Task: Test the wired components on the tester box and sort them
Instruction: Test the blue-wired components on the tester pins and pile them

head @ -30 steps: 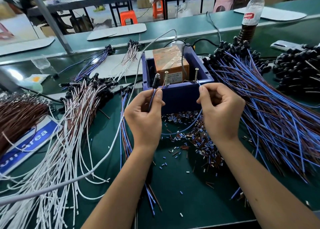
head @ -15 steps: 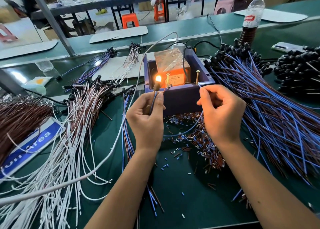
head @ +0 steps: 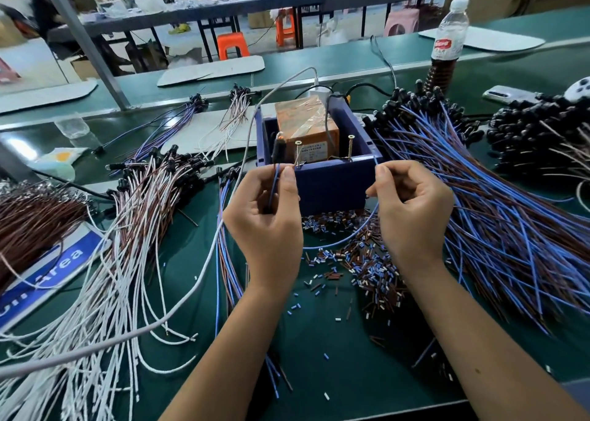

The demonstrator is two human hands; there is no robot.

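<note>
Two hands work one component at the tester box [head: 332,184]. Her left hand [head: 265,219] pinches the blue-and-brown leads just under the black lamp holder [head: 277,151], held upright at the box's front rim beside a brass screw [head: 298,152]; the right hand [head: 412,207] curls round the lead's far end near the other screw [head: 350,147]. To my eye the job is well short of done: a large blue-wired heap [head: 495,216] lies to the right, apparently untested, while tested-looking piles of white leads [head: 105,261] and a small blue bundle [head: 225,261] sit left.
</note>
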